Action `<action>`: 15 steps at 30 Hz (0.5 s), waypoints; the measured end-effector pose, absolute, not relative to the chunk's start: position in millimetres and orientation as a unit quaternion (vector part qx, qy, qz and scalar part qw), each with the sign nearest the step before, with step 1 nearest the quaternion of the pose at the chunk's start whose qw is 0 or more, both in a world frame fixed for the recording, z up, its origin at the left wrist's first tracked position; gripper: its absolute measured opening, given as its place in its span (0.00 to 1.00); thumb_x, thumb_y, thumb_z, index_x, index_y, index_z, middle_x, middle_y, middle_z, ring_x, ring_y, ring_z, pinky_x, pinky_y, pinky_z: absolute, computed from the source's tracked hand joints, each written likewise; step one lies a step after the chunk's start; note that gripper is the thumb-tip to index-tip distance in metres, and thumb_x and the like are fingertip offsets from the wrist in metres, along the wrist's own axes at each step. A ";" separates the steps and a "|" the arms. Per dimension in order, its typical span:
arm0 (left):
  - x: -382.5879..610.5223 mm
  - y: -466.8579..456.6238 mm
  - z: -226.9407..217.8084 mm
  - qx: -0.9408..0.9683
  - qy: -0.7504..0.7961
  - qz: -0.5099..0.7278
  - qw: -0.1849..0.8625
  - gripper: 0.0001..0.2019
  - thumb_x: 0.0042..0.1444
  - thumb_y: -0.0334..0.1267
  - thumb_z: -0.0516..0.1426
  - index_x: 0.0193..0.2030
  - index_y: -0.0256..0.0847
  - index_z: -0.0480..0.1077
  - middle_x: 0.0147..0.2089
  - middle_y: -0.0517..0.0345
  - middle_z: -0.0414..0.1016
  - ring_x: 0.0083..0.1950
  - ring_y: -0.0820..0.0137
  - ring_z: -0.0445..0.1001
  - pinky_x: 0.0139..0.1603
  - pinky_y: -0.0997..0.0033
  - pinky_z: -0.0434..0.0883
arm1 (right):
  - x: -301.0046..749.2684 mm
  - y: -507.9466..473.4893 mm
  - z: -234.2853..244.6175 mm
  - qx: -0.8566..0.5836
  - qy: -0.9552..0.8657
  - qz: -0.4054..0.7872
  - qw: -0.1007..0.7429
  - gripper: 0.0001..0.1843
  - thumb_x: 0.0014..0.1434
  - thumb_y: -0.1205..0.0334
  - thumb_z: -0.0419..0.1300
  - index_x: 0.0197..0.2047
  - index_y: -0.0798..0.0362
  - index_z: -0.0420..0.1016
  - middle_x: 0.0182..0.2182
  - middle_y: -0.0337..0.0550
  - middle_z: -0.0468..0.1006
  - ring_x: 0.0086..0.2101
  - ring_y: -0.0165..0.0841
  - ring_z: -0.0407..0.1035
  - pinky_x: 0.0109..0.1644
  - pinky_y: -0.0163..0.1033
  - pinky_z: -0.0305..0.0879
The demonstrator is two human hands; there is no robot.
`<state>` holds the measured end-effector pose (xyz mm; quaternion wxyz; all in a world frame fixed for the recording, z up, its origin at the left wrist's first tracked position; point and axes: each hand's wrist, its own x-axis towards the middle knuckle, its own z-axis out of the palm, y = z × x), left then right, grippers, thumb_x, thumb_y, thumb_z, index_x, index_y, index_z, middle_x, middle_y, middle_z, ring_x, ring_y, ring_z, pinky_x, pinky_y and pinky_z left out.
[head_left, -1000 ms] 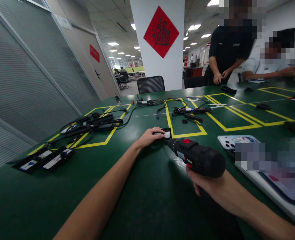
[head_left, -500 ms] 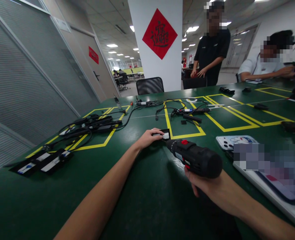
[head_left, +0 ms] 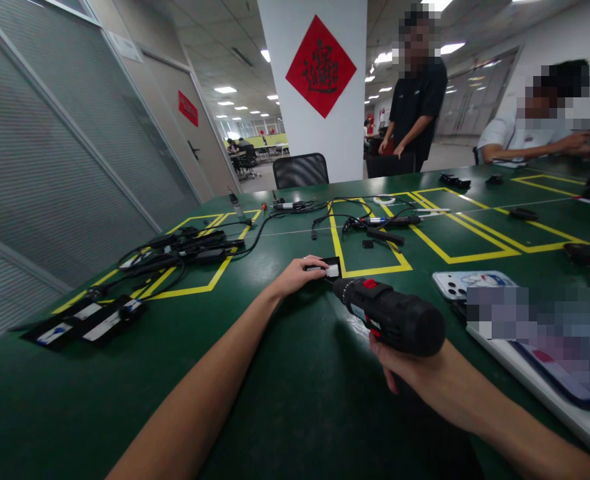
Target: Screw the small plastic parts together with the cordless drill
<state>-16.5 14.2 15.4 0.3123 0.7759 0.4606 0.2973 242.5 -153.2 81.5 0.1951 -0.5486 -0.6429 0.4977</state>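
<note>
My right hand (head_left: 411,371) is wrapped round the grip of a black electric screwdriver (head_left: 392,316) with red buttons. Its tip points at a small black part with a white label (head_left: 331,269) lying on the green table (head_left: 285,387). My left hand (head_left: 297,273) rests on the table with its fingers pinched on the left end of that part, holding it down. Both forearms reach in from the bottom of the view.
Black adapters and cables (head_left: 189,248) lie in yellow-taped boxes to the left, and flat black labelled parts (head_left: 82,323) nearer. More cables and tools (head_left: 379,223) sit beyond. A phone (head_left: 462,282) and a laptop edge lie right. Two other people stand and sit at the far side.
The standing person in black has walked left behind the table. My hands and the screwdriver have barely shifted.
</note>
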 end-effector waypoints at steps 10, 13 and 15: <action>-15.2 12.9 16.1 0.774 0.465 0.296 0.312 0.16 0.50 0.46 0.56 0.43 0.41 0.74 0.51 0.54 0.69 0.55 0.63 0.64 0.60 0.64 0.57 | 244.5 -154.8 81.8 -0.532 -0.647 0.506 0.208 0.11 0.57 0.57 0.52 0.28 0.53 0.66 0.18 0.34 0.67 0.21 0.27 0.60 0.25 0.34 0.54; -14.5 12.0 17.0 0.771 0.473 0.293 0.309 0.17 0.49 0.46 0.56 0.43 0.41 0.74 0.52 0.54 0.69 0.55 0.63 0.64 0.60 0.63 0.58 | 245.2 -153.9 81.4 -0.521 -0.653 0.506 0.212 0.11 0.58 0.57 0.51 0.28 0.53 0.66 0.20 0.36 0.69 0.23 0.28 0.62 0.28 0.36 0.56; -14.4 11.6 17.1 0.771 0.475 0.293 0.306 0.17 0.49 0.46 0.56 0.43 0.41 0.74 0.52 0.53 0.69 0.56 0.62 0.64 0.60 0.63 0.57 | 245.7 -153.3 80.3 -0.520 -0.659 0.501 0.210 0.14 0.58 0.57 0.50 0.24 0.53 0.65 0.21 0.37 0.69 0.23 0.29 0.62 0.29 0.36 0.57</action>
